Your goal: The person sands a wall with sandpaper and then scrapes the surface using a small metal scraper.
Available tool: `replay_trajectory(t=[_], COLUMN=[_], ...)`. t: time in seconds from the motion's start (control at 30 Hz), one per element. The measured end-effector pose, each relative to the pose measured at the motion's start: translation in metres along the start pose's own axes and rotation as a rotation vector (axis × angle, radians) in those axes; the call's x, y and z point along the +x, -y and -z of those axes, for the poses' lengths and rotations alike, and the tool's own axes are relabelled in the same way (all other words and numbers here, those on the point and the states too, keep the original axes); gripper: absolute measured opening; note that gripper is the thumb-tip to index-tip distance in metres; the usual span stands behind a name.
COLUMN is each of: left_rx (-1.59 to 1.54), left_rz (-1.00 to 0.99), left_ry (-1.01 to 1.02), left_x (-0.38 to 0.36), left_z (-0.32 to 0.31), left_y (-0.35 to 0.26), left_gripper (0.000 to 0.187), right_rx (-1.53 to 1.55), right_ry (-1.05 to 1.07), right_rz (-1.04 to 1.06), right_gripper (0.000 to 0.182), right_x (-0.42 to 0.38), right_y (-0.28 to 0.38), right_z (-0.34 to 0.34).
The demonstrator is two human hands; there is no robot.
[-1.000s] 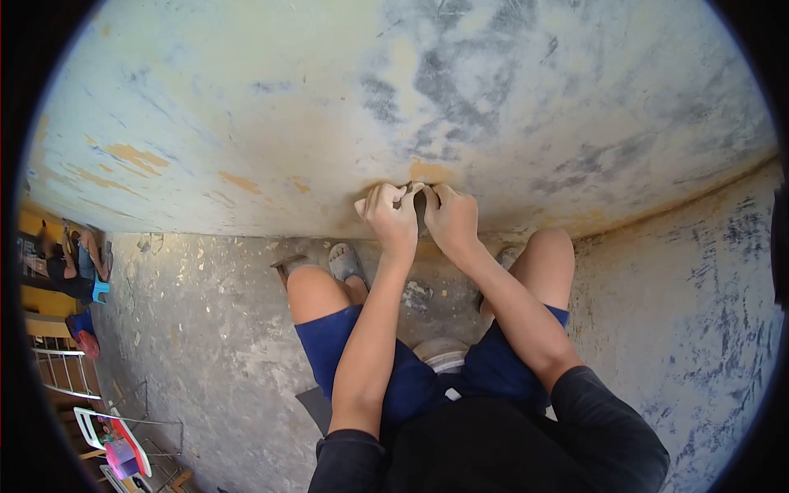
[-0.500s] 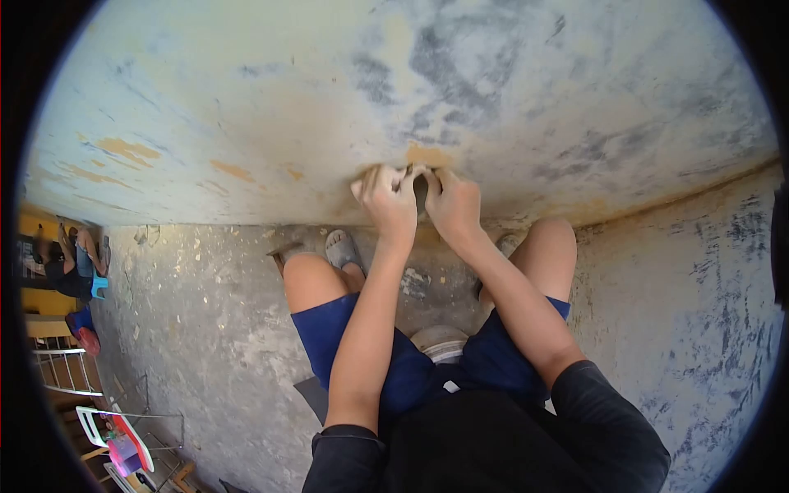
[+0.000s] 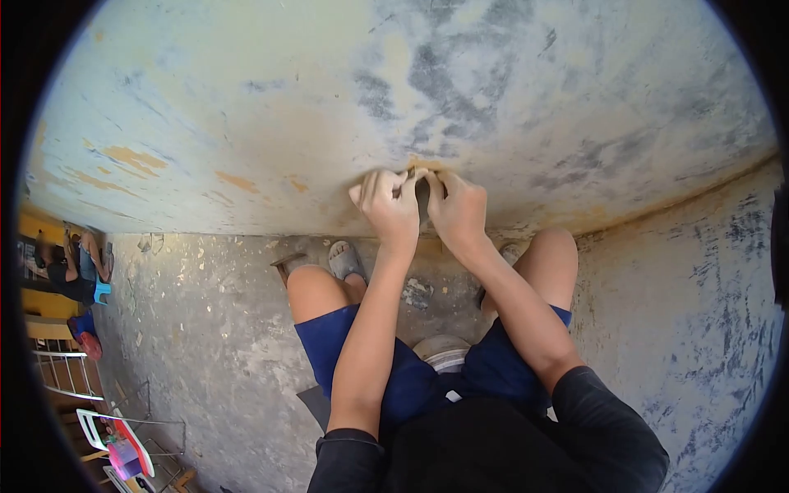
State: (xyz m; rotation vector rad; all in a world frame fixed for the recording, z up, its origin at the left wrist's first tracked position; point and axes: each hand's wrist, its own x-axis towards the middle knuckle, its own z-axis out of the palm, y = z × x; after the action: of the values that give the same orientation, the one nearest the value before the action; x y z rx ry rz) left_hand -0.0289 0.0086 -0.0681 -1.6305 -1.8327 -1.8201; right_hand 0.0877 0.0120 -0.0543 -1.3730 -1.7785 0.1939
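Note:
Both of my hands press against the pale, scuffed wall [image 3: 271,107], low down near the floor. My left hand [image 3: 388,207] is closed, its thumb and fingertips pinching one side of a thin dark flat piece [image 3: 422,195]. On the other side of that piece, my right hand [image 3: 458,207] is closed in the same way, fingertips at the wall. The two hands almost meet at their fingertips, and what the piece is I cannot tell. Just above them a small tan bare patch [image 3: 423,162] shows on the wall.
A hammer-like tool [image 3: 288,261] lies on the worn concrete floor [image 3: 214,329] near my foot. Under me is a round pale seat [image 3: 442,349]. A side wall [image 3: 682,312] rises at right. Far left, a person [image 3: 76,267] sits on a blue stool [image 3: 102,291] near metal-framed chairs [image 3: 70,374].
My hands, still together on the dark piece, have moved slightly up the wall and cover more of the tan patch. The whole view has shifted a little.

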Motion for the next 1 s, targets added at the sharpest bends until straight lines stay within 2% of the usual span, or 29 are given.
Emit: replay_trajectory(t=[0.07,0.2,0.23,0.33,0.4,0.43,0.47,0.6,0.67,0.77,0.9,0.97,1.0], left_rx=[-0.083,0.019,0.022,-0.036,-0.001,0.013,0.012,-0.006,-0.024,-0.008,-0.023,-0.049,-0.072], left_rz=[0.06,0.174,0.099,0.057,0.154,0.205,0.197,0.132,0.025,0.114,0.015,0.038,0.061], left_ry=[0.009,0.099,0.044,-0.046,0.049,0.108,0.103,0.056,-0.001,0.076,0.009,0.007,-0.006], left_x=[0.002,-0.014,-0.01,0.01,-0.015,-0.014,-0.019,-0.005,0.006,-0.009,0.005,0.02,0.016], left_z=[0.005,0.005,0.004,0.007,0.01,0.004,0.002,0.005,0.007,0.005,0.008,0.008,0.012], left_y=[-0.006,0.002,0.002,-0.015,-0.002,0.007,0.013,0.0,-0.008,0.006,-0.007,-0.019,-0.022], left_gripper=[0.036,0.036,0.037,0.041,0.041,0.04,0.04,0.036,0.036,0.035,0.033,0.033,0.033], right_rx=[0.073,-0.013,0.016,0.049,0.055,0.024,-0.01,0.024,0.059,0.042,0.06,0.155,0.15], right_ry=[-0.11,-0.009,-0.028,-0.081,-0.105,-0.042,0.027,0.015,-0.011,0.019,0.038,-0.131,-0.109], right_rz=[0.054,0.034,0.028,0.036,0.05,0.008,-0.041,-0.034,-0.031,-0.023,-0.067,0.012,-0.003], right_gripper=[0.024,0.024,0.025,0.026,0.027,0.028,0.028,0.028,0.027,0.024,0.024,0.025,0.025], right_x=[0.002,-0.012,-0.007,0.01,-0.007,-0.012,-0.017,-0.004,0.006,-0.006,0.008,0.019,0.003], right_y=[0.007,-0.009,-0.005,0.009,0.005,-0.009,-0.015,0.001,0.015,-0.007,0.009,0.025,0.018], right_z=[0.005,-0.013,-0.009,0.001,-0.002,-0.016,-0.021,-0.006,0.01,-0.01,0.006,0.023,0.018])
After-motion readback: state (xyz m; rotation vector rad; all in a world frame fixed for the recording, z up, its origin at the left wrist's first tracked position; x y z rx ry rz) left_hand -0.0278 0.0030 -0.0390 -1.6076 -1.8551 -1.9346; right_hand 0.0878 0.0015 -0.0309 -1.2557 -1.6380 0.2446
